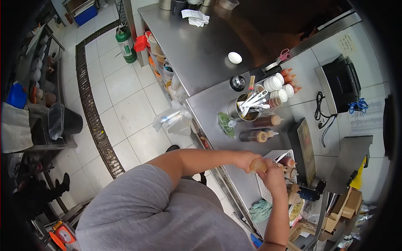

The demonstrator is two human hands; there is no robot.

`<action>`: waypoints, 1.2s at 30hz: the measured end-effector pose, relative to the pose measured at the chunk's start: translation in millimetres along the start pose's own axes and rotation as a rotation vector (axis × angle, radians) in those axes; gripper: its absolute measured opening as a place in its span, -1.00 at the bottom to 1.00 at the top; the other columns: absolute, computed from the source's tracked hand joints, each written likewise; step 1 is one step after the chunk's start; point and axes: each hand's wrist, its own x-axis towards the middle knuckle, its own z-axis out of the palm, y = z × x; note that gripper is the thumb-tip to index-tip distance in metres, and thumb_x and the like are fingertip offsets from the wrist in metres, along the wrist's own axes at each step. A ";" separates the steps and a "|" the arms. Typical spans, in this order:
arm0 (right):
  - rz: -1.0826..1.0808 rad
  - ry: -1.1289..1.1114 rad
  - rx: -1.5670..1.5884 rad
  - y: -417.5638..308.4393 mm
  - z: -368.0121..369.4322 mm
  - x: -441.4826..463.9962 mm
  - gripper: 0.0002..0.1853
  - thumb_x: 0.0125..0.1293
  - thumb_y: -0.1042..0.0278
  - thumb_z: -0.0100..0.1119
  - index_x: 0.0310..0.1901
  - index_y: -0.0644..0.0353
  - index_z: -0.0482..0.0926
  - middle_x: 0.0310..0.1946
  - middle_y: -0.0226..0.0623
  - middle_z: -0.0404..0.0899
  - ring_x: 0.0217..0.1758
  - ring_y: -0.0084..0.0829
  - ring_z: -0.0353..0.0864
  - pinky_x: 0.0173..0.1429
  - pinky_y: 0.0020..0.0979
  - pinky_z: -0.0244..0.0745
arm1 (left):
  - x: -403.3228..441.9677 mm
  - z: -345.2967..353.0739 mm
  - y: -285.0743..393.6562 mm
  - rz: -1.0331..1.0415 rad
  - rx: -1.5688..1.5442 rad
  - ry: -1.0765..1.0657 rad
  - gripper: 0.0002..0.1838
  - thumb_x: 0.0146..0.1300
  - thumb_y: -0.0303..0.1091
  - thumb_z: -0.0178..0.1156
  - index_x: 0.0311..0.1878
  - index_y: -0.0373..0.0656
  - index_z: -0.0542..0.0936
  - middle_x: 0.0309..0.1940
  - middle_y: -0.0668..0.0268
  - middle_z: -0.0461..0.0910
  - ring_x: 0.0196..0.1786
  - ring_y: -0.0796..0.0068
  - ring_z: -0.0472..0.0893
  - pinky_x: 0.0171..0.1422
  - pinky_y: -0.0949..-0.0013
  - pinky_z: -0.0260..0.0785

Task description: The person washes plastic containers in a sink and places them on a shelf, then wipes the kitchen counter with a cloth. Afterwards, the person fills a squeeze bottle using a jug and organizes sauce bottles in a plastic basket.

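Note:
My left hand (246, 160) is closed around a small translucent bottle (256, 165) with yellowish contents, held over the edge of a white perforated basket (264, 192). My right hand (274, 175) is closed at the bottle's other end, its fingertips partly hidden. Inside the basket stand several squeeze bottles (289, 171) with sauces in different shades. Just beyond my hands on the steel counter are a dark sauce bottle (253, 136) and a brown one (266, 121).
A steel pot (238, 109) holds several white spoons beside a green bundle in plastic (226, 124). Stacked white cups (274, 83) stand near the wall. A green cloth (260, 210) lies near the counter's front edge. A plastic bag (173, 119) hangs at the counter side.

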 end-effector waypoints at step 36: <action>-0.621 -0.713 0.816 -439.7 221.4 13.6 -0.76 0.34 0.37 0.25 0.01 0.18 0.66 -0.07 -0.36 0.67 -0.03 -0.54 0.56 0.03 -0.46 0.48 | -673.6 16.6 57.1 -0.579 -0.657 1.263 -0.63 0.27 -0.19 0.29 0.09 -0.12 0.68 0.00 0.25 0.69 0.05 0.43 0.62 0.23 0.40 0.40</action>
